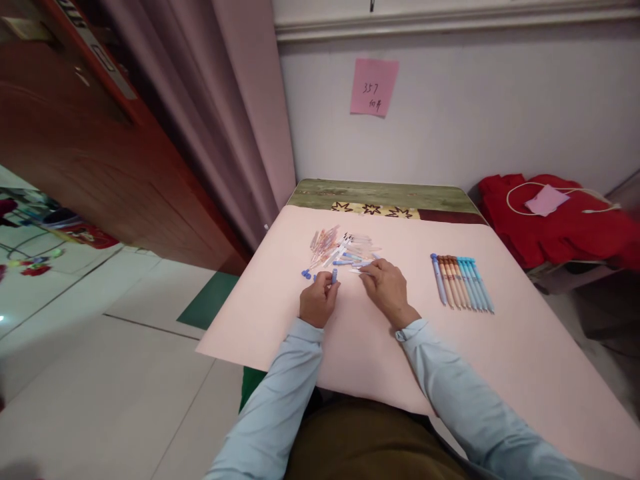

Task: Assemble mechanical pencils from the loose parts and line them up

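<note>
Upright between the fingertips of my left hand is a short blue pen barrel piece. My right hand is at the near right edge of a loose heap of pen parts, its fingers pinched together. A thin whitish piece shows by those fingertips, but whether they grip it is unclear. Small blue pen tops lie just left of my left hand. Blue barrel pieces and white refills lie in the heap beyond both hands.
To the right, several whole pens in purple-blue, brown and light blue lie side by side. A pale sheet covers the table. Red cloth is beyond the right edge, a brown door to the left, and a pink note on the wall.
</note>
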Motion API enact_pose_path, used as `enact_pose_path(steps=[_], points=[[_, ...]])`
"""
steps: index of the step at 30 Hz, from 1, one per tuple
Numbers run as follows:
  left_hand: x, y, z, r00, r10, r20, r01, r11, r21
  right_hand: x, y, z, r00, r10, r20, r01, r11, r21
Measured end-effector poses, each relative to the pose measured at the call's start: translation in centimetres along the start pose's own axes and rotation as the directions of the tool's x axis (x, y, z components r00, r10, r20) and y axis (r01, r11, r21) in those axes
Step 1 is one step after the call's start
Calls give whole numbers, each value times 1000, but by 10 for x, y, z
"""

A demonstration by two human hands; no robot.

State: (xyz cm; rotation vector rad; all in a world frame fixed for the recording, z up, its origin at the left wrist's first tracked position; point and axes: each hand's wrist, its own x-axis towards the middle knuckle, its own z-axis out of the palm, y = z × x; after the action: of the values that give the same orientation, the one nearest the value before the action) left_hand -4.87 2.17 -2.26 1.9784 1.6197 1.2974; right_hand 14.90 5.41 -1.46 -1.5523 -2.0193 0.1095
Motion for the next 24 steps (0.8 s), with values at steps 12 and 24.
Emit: enact_pose_path(steps=[12,24], points=[[2,1,-3,997,43,-66,-33,989,145,1,0,-4,999,29,21,-26,988,-155],[5,-2,-1,988,130,-80,-112,974,199,16,-9,0,991,-114,71,122,986,-115]])
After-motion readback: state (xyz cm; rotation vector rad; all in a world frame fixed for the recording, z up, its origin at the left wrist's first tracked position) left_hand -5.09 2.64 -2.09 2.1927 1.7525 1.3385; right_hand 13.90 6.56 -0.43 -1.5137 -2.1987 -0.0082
